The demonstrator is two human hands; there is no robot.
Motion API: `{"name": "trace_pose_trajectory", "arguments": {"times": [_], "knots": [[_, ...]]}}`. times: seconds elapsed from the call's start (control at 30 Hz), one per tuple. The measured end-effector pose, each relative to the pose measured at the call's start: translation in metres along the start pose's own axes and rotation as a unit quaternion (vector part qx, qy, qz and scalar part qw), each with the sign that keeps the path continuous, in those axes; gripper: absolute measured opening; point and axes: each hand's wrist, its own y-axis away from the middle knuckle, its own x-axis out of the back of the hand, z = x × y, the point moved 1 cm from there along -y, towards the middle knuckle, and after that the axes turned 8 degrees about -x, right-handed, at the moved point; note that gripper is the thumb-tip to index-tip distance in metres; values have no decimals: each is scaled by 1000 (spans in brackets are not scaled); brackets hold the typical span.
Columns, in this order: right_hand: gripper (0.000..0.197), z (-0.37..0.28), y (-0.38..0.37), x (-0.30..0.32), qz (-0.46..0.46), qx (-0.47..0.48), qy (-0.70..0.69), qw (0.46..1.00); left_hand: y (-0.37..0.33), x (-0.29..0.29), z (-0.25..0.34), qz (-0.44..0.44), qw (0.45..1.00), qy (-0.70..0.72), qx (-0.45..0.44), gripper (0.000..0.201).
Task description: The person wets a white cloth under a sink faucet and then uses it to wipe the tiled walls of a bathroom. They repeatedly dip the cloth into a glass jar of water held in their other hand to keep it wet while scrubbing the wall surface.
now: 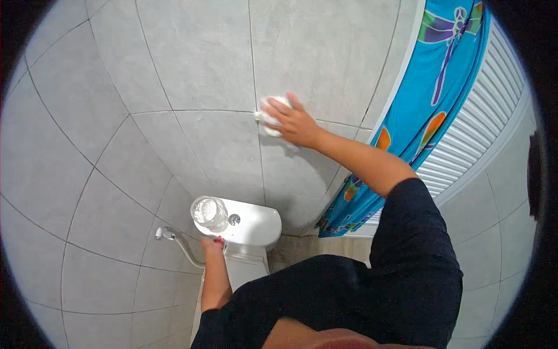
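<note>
My right hand (295, 123) reaches up to the grey tiled wall (314, 64), its fingers spread over a bunched white cloth (270, 129). The cloth is pressed to the tiles near a grout crossing and is slightly blurred. Low on the left, my left hand (213, 244) is at the front edge of the white toilet tank (254, 221). Its fingers are small and partly hidden, with a reddish spot at their tips that I cannot make out. Just beyond it, on the tank lid, stands a clear round container (218, 221) with something white inside.
A round flush button (234, 219) sits on the tank lid beside the container. A white bidet sprayer (164, 233) with a hose hangs at the left wall. On the right, a blue patterned curtain (427, 81) hangs before a white ribbed door (474, 128).
</note>
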Motion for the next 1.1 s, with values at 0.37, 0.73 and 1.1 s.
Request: {"name": "trace_pose_trajectory", "arguments": {"times": [0.37, 0.73, 1.1], "knots": [[32, 203, -105, 204, 222, -215, 313, 898, 36, 75, -12, 62, 993, 74, -69, 44], [39, 73, 84, 67, -21, -119, 84, 989, 24, 148, -43, 17, 976, 216, -13, 39], [35, 246, -96, 232, 244, -276, 263, 892, 77, 137, -50, 28, 986, 163, -33, 39]]}}
